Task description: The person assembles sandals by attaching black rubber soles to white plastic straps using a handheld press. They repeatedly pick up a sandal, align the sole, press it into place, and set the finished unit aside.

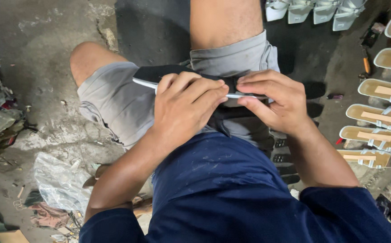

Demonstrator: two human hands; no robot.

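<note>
Across the person's lap, on grey shorts (114,96), lies a black sandal sole (159,74) with a pale edge, held level between both hands. Left hand (184,105) is closed over the near side of the sole, fingers curled across its top and pressing down at its middle. Right hand (274,101) pinches the sole just beside the left, thumb beneath and fingers on top, their tips almost touching those of the left. A dark strap or upper piece (222,118) hangs below the sole between the two hands; its exact form cannot be made out. Right of the sole, well apart on the concrete floor (47,40), stands a column of tan sandals (379,118) with pale straps. Beyond the sole, near the top edge, sit white sandal pieces (314,10). Left of the sole, by the knee, lies crumpled clear plastic (60,182) among scraps.
</note>
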